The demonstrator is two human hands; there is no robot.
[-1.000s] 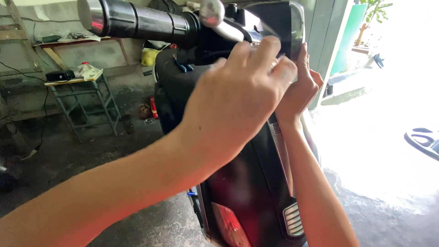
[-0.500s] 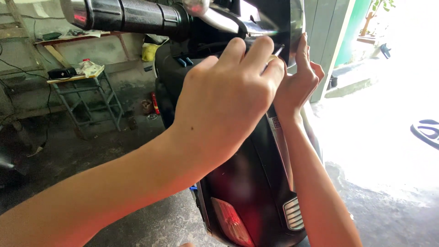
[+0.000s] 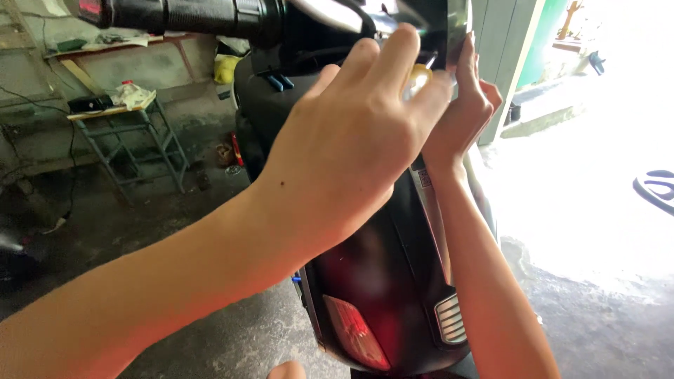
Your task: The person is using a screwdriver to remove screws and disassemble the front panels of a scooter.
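Black scooter panel (image 3: pixel 393 281): left hand (image 3: pixel 351 140) fingers pinch yellowish tool handle (image 3: pixel 419 76), right hand (image 3: pixel 460 112) fingers flat on panel edge.

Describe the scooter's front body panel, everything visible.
The front body panel is glossy black plastic with dark red reflections, standing upright and narrowing upward toward the handlebar grip. Low on it sit a reddish-orange indicator lens and a small slatted silver vent. The left hand covers its upper part; the right hand presses flat against the top right edge.

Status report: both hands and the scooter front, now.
Left hand grips a yellowish tool handle at the scooter's front panel. Right hand braces the panel edge. Left hand hides the contact point.
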